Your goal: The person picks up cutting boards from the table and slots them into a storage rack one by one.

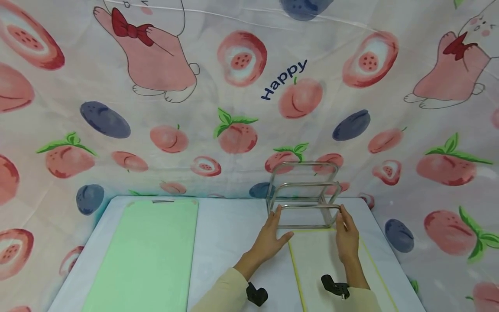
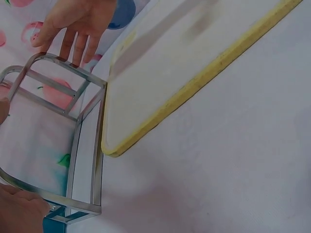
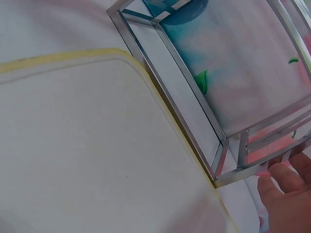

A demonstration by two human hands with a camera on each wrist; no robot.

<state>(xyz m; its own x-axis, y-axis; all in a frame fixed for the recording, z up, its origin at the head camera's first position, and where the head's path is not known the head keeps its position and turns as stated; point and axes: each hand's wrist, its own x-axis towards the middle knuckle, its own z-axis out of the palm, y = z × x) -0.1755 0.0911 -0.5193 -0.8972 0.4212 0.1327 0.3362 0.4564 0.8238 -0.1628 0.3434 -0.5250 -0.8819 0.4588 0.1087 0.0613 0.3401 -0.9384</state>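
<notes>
A metal wire rack (image 1: 308, 226) with upright loops stands at the far end of a white cutting board with a yellow edge (image 1: 315, 268). My left hand (image 1: 267, 242) rests its outstretched fingers along the rack's left side, thumb spread toward the middle. On the opposite side, my right hand (image 1: 348, 238) touches the front loop with its fingertips. The right wrist view shows the fingers of my right hand (image 3: 286, 187) against the outer side bar. In the left wrist view, part of my left hand (image 2: 22, 211) lies beside the near bar.
A light green cutting board (image 1: 144, 255) with a handle slot lies flat on the left of the white table (image 1: 230, 234). A fruit-patterned cloth (image 1: 241, 104) rises behind the table and along its sides, close behind the rack.
</notes>
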